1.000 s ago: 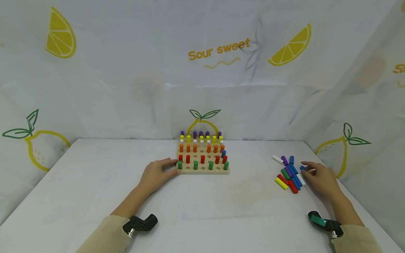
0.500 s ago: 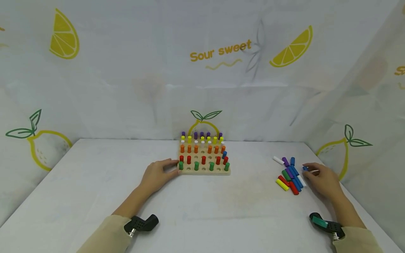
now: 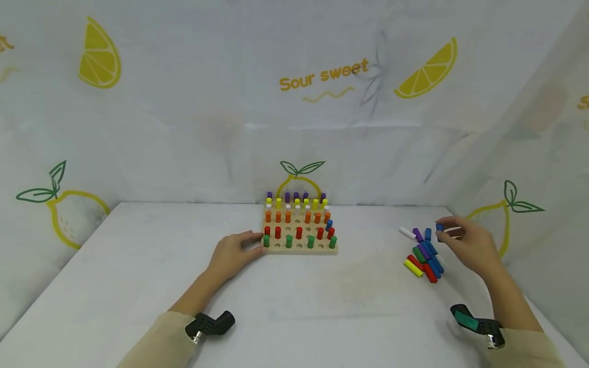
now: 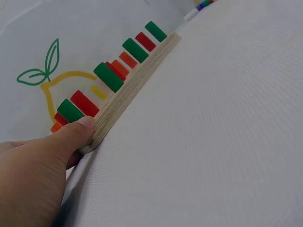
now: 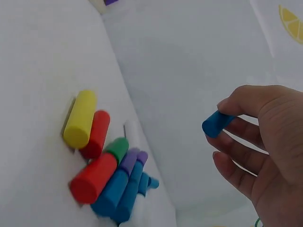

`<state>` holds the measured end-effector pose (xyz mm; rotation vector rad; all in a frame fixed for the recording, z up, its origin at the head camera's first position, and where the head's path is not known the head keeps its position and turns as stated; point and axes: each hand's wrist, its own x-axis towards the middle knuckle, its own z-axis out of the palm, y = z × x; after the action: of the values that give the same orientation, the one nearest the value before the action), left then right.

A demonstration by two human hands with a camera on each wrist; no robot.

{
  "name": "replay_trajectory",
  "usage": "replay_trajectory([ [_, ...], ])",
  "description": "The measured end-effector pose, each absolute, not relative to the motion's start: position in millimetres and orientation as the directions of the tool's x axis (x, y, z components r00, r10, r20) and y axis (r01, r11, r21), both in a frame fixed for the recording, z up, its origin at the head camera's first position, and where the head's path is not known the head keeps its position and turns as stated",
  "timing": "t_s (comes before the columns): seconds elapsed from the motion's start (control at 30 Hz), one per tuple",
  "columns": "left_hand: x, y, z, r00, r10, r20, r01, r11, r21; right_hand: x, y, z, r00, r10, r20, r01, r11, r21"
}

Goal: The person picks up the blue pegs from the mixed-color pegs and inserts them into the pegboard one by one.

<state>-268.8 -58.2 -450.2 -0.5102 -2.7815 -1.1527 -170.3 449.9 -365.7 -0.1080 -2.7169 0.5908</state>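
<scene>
At the wooden pegboard [image 3: 301, 251], my left hand [image 3: 230, 258] grips the near left corner, its thumb on the front edge in the left wrist view. Rows of coloured pegs stand in the board: green at the front, then red, orange, white, yellow and purple, with some bare holes. A single blue peg [image 3: 329, 225] stands at its right side. My right hand [image 3: 474, 248] pinches another blue peg [image 5: 217, 124] between thumb and fingers, raised above the table. Just left of that hand lies a heap of loose pegs, including a yellow peg [image 3: 412, 268] and a red peg [image 5: 93, 178].
The white-covered table [image 3: 359, 296] reaches back to a hanging cloth [image 3: 207, 102] printed with lemons. A white peg [image 3: 407, 233] lies at the heap's far left. Black wrist devices [image 3: 210, 324] sit at both cuffs.
My right hand has lifted the blue peg up and slightly left, away from the heap. My left hand keeps its hold on the pegboard. The whole head view has shifted slightly.
</scene>
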Motion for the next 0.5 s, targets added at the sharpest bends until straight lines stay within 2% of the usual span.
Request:
replay_trajectory([
  [0.3, -267, -58, -449, -0.942, 0.269, 0.201, 0.332, 0.656, 0.678, -185, 396, -323, -0.938, 0.049, 0.342, -0.118, 0.886, -0.449],
  [0.5, -268, -58, -449, -0.940, 0.270, 0.209, 0.339, 0.658, 0.673, -201, 360, -309, -0.931, -0.008, 0.366, -0.205, 0.839, -0.504],
])
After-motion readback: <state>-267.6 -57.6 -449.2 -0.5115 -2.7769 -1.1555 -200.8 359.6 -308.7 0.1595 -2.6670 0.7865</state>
